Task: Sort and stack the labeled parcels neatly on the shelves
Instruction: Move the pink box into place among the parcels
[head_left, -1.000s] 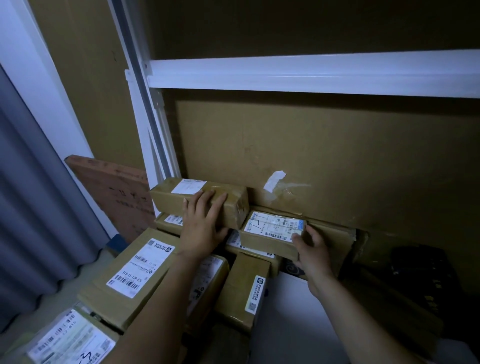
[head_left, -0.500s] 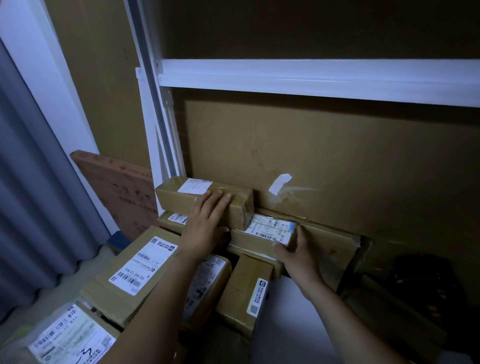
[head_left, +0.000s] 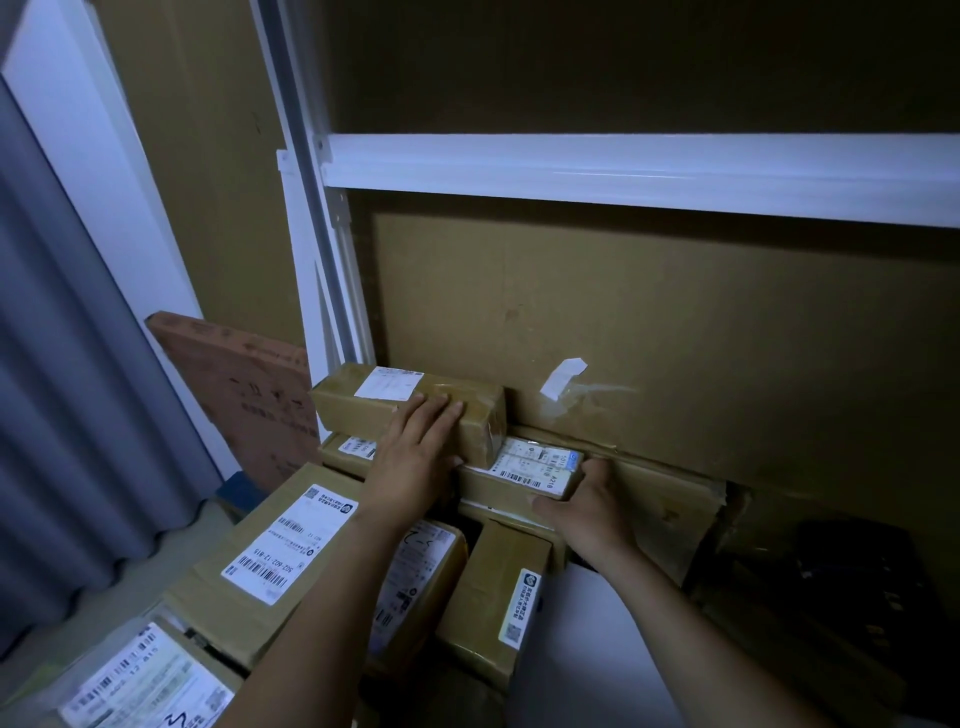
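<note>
**Tech A:** Confirm location of long brown taped cardboard parcel (head_left: 358, 413) with white label.

**Tech B:** Located just right of tall white metal shelf upright (head_left: 322, 312), stacked on other parcels, backed against large brown cardboard panel (head_left: 649, 322). Oriented lengthwise, left to right, away from the upright.

**Tech A:** Report left hand (head_left: 415, 457).

**Tech B:** Laid flat on front face and top edge of that parcel. Fingers straight, close together; pressing, not clamped.

**Tech A:** Report right hand (head_left: 589, 512).

**Tech B:** Further right of the upright, one tier lower. Wrapped round right end of flat brown cardboard parcel (head_left: 537, 465) with barcode label: thumb along front edge, fingers over top.

**Tech A:** Governing relation for next move?

**Tech B:** Judged as follows: flat parcel apparently tucked partly under right end of long parcel, lengthwise on same line. Push straight back toward panel; keep fronts flush. Nearer to flat parcel: right hand.
</note>
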